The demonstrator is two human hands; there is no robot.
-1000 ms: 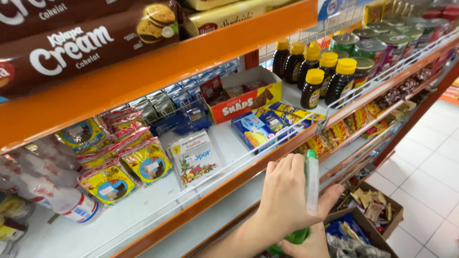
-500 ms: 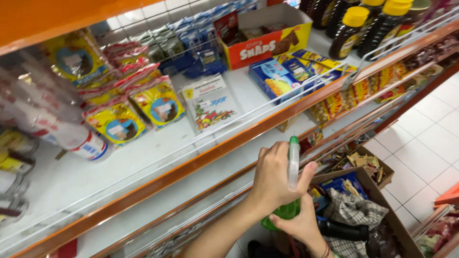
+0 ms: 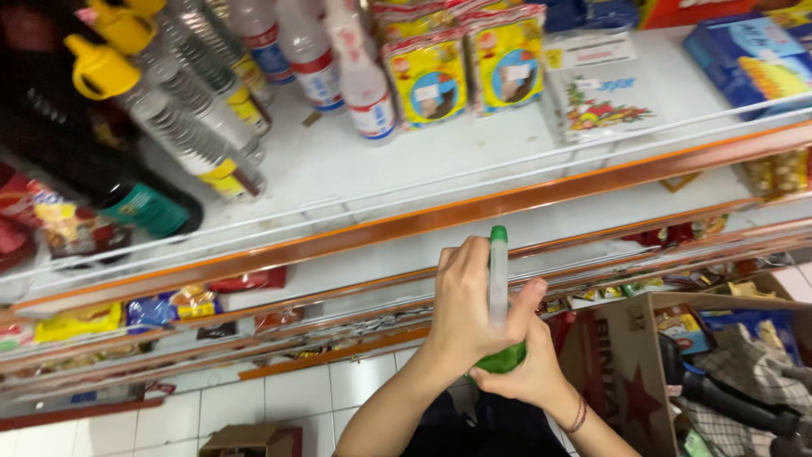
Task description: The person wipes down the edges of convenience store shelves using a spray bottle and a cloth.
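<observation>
We note first the white shelf [image 3: 440, 165] with its orange front edge, running across the upper half of the frame and dropping slightly toward the left. At upper left on it, clear ribbed bottles [image 3: 190, 127] with yellow labels lie tilted beside a dark bottle [image 3: 127, 199] with a teal label and yellow handled caps [image 3: 97, 68]. At upper centre stand white bottles [image 3: 359, 80] with red-and-blue labels, and just right of them yellow snack packets [image 3: 465, 72]; a flat white packet [image 3: 605, 101] with a fruit picture lies right of those, and a blue box [image 3: 748, 68] sits at the upper right corner. Below, narrower racks [image 3: 169, 317] carry small sachets at left centre. At lower right an open brown carton [image 3: 630, 355] holds mixed goods, and white floor tiles [image 3: 296, 393] show at bottom centre. Near lower centre our two hands meet. The left hand [image 3: 463, 309] is curled, fingers pressed together around a slim clear tube with a green cap [image 3: 498, 271], held upright with the cap uppermost, in front of the shelf edge. The right hand [image 3: 529, 372] cups from below, closed on a green object [image 3: 503, 360] at the tube's base; we cannot tell whether tube and green object are one piece.
</observation>
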